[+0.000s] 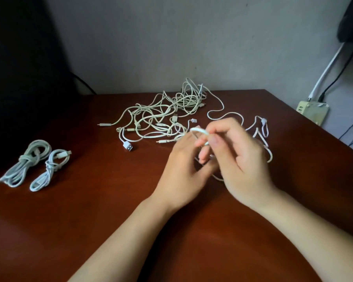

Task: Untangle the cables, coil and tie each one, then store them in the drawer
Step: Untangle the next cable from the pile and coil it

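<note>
A white cable (216, 117) runs loosely across the table's right side and comes up into both hands. My right hand (238, 151) pinches a small loop of it between thumb and fingers. My left hand (183, 169) is beside it with fingers curled round the same loop from below; motion blur hides the exact hold. Behind the hands lies a tangled pile of white cables (163, 112) with several plugs sticking out. Two coiled, tied cables (35, 163) lie at the left of the table. No drawer is in view.
The brown wooden table (90, 220) ends at the wall behind and at a slanted edge on the right. A beige power strip (312, 110) with cords plugged in hangs past that right edge. A dark object stands at far left.
</note>
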The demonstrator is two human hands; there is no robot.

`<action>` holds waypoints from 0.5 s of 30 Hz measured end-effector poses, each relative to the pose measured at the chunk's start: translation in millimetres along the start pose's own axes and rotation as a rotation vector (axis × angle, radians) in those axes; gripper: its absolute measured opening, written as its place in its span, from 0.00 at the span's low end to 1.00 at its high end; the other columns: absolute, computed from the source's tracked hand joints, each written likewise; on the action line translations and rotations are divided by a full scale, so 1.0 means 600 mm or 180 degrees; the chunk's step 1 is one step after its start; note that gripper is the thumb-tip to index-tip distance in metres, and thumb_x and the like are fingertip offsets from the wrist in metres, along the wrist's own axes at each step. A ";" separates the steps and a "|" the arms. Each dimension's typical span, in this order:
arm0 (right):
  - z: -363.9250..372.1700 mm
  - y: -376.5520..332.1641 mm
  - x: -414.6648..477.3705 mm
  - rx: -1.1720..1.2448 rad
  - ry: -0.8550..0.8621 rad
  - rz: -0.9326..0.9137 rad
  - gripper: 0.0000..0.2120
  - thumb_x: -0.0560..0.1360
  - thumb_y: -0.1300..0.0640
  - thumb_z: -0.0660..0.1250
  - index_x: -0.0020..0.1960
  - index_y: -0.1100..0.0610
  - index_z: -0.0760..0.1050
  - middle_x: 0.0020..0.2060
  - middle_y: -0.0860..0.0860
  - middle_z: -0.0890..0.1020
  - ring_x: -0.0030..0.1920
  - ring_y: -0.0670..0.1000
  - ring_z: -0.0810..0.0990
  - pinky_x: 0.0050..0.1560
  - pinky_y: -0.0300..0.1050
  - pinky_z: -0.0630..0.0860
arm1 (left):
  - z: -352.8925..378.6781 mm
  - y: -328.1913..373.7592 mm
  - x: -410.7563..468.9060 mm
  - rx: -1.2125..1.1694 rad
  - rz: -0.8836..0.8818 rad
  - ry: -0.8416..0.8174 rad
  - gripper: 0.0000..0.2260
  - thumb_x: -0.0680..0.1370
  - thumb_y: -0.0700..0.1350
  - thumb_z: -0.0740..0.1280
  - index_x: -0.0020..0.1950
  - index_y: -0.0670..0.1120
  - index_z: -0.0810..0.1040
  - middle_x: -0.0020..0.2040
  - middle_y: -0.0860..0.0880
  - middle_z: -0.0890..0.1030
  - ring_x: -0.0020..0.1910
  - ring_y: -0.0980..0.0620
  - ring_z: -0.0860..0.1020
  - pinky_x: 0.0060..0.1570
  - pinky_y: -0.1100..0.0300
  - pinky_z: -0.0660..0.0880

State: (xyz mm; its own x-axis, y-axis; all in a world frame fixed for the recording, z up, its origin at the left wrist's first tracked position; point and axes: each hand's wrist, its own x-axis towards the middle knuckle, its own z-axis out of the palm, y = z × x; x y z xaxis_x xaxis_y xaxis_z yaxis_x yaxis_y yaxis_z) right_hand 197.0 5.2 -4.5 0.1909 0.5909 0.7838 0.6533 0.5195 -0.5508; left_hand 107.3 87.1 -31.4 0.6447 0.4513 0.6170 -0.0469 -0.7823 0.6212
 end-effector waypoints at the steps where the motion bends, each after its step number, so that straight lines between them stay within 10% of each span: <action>1: 0.002 0.000 -0.002 -0.0086 -0.0085 -0.0105 0.05 0.79 0.59 0.58 0.51 0.54 0.73 0.39 0.51 0.80 0.37 0.44 0.80 0.41 0.30 0.74 | 0.000 -0.005 -0.001 -0.0052 -0.0104 -0.0009 0.12 0.74 0.48 0.62 0.48 0.40 0.77 0.47 0.50 0.79 0.51 0.55 0.77 0.53 0.66 0.70; 9: -0.026 0.037 0.010 -0.0935 -0.0092 0.0156 0.13 0.76 0.55 0.63 0.60 0.53 0.71 0.53 0.45 0.74 0.50 0.41 0.76 0.51 0.30 0.72 | -0.028 -0.017 0.023 -0.1940 -0.1147 0.1098 0.12 0.82 0.45 0.57 0.48 0.44 0.78 0.50 0.46 0.84 0.55 0.48 0.81 0.61 0.49 0.73; 15: -0.019 0.061 -0.006 -0.1789 -0.1129 0.0671 0.21 0.76 0.42 0.61 0.65 0.51 0.70 0.58 0.41 0.72 0.60 0.44 0.71 0.60 0.37 0.66 | -0.065 -0.007 0.034 -0.3540 -0.1290 0.1526 0.13 0.84 0.42 0.51 0.46 0.42 0.73 0.43 0.47 0.85 0.50 0.50 0.83 0.56 0.58 0.78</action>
State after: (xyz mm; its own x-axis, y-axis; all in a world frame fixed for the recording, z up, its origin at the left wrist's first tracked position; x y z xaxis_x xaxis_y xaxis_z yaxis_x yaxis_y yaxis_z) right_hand 228.6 15.3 -24.0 0.1670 0.8597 0.4828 0.9270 0.0299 -0.3738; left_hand 90.9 116.1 -2.8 0.4348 0.8631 0.2569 -0.6727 0.1216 0.7298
